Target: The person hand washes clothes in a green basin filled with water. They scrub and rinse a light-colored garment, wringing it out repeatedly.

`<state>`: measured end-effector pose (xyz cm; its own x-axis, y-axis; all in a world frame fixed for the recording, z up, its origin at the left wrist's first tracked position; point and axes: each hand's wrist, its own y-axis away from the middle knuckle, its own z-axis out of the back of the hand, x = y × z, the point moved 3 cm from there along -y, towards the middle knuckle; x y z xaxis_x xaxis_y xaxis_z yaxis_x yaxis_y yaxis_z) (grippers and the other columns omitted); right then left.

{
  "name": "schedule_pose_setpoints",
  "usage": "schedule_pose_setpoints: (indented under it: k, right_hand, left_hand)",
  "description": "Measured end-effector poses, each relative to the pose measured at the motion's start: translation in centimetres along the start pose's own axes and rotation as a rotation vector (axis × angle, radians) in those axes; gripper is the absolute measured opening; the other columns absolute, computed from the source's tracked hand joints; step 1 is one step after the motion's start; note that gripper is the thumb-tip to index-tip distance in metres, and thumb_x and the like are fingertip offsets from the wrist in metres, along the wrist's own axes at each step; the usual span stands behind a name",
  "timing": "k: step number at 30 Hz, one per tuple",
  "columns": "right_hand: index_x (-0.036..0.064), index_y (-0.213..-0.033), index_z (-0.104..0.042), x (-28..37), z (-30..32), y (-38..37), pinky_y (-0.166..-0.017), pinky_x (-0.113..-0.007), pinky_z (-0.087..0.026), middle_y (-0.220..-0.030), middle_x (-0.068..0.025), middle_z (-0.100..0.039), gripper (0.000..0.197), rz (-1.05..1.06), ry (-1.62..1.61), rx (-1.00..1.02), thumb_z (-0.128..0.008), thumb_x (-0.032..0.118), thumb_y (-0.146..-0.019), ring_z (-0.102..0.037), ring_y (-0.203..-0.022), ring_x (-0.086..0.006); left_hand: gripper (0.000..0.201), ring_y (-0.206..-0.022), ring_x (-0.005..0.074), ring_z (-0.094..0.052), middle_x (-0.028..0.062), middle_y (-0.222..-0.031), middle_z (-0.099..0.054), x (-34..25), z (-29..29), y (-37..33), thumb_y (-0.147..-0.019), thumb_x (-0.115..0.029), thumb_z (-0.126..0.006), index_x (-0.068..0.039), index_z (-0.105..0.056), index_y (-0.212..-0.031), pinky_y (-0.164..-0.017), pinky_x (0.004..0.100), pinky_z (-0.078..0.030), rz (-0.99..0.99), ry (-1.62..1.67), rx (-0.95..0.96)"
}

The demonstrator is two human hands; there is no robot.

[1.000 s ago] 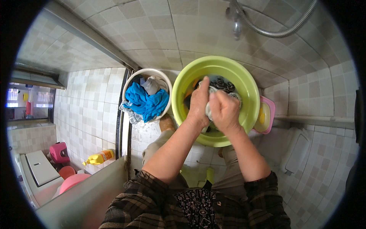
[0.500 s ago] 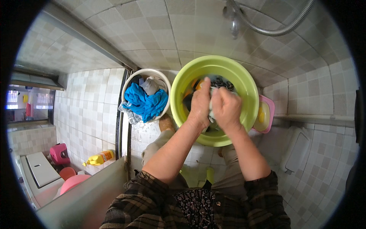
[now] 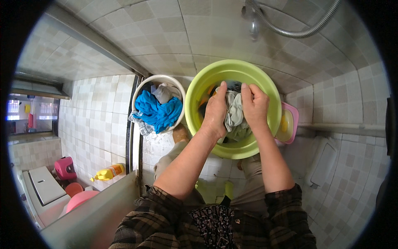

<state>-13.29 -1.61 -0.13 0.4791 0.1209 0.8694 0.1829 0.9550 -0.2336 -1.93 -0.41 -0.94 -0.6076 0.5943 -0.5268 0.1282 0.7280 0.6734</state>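
Observation:
Over a large lime-green basin (image 3: 192,108), a wet pale grey-green garment (image 3: 234,111) is stretched between my two hands. My left hand (image 3: 216,110) is closed on its left side, thumb pointing away from me. Opposite it, my right hand (image 3: 255,103) grips the right side with curled fingers. The garment's exact kind cannot be made out. Below and around it, darker clothes and a bit of orange cloth lie in water, partly hidden by my hands.
Left of the basin stands a white tub (image 3: 182,89) of laundry, with a bright blue garment (image 3: 159,107) on top. A pink soap dish (image 3: 293,120) sits at the right. A metal shower hose (image 3: 302,34) hangs above. Beyond the doorway lies a yellow bottle (image 3: 108,171).
My hands have moved apart, the right one shifting rightward. The pale garment, bunched and mostly covered before, is now spread open between them.

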Motion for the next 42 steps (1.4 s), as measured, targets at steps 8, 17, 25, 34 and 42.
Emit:
schedule_pose_setpoints:
  k: [8,17,25,34,42]
  right_hand:
    - [-0.0026,-0.089,-0.060,-0.5,-0.8,0.5,-0.067,-0.032,-0.044,-0.074,-0.0120,-0.061,0.043,-0.182,-0.097,0.160,-0.048,0.038,-0.092,-0.056,-0.068,-0.0196]
    - [0.0002,-0.078,-0.061,-2.4,-0.6,0.7,-0.064,-0.026,-0.038,-0.069,0.0008,-0.053,0.045,-0.455,-0.395,0.397,-0.050,0.042,-0.090,-0.044,-0.068,-0.0082]
    - [0.0016,-0.084,-0.060,-1.8,0.0,0.5,-0.064,-0.021,-0.036,-0.076,0.0048,-0.053,0.024,-0.452,-0.612,0.347,-0.053,0.023,-0.090,-0.044,-0.070,-0.0038]
    - [0.0002,-0.088,-0.061,-1.8,0.2,0.3,-0.069,-0.021,-0.038,-0.081,0.0027,-0.057,0.022,-0.441,-0.644,0.284,-0.054,0.021,-0.089,-0.048,-0.075,-0.0052]
    - [-0.0022,-0.094,-0.061,-1.6,0.0,0.4,-0.075,-0.023,-0.039,-0.087,-0.0002,-0.059,0.024,-0.476,-0.675,0.250,-0.053,0.020,-0.088,-0.050,-0.081,-0.0076]
  left_hand:
    - [0.050,-0.092,0.0177,-0.055,0.0083,-0.105,-0.057,-0.4,1.7,-1.6,-0.091,-0.043,-0.045,0.000,-0.051,-0.117,-0.080,0.0320,-0.045,-0.088,0.035,0.005]
    - [0.049,-0.092,0.0181,-0.056,0.0090,-0.105,-0.057,-0.9,1.5,-1.3,-0.091,-0.043,-0.045,-0.001,-0.051,-0.116,-0.081,0.0323,-0.046,-0.156,0.089,0.064]
    - [0.049,-0.093,0.0184,-0.058,0.0094,-0.106,-0.058,-0.9,1.0,-1.1,-0.092,-0.042,-0.044,0.000,-0.050,-0.117,-0.081,0.0318,-0.046,-0.158,0.107,0.054]
    - [0.041,-0.095,0.0192,-0.060,0.0067,-0.108,-0.060,-0.6,1.4,-1.6,-0.092,-0.039,-0.046,-0.007,-0.052,-0.117,-0.083,0.0342,-0.049,-0.130,0.139,0.079]
    - [0.047,-0.094,0.0186,-0.058,0.0096,-0.108,-0.058,-0.7,1.5,-1.5,-0.092,-0.040,-0.044,-0.002,-0.050,-0.119,-0.082,0.0327,-0.047,-0.126,0.110,0.024]
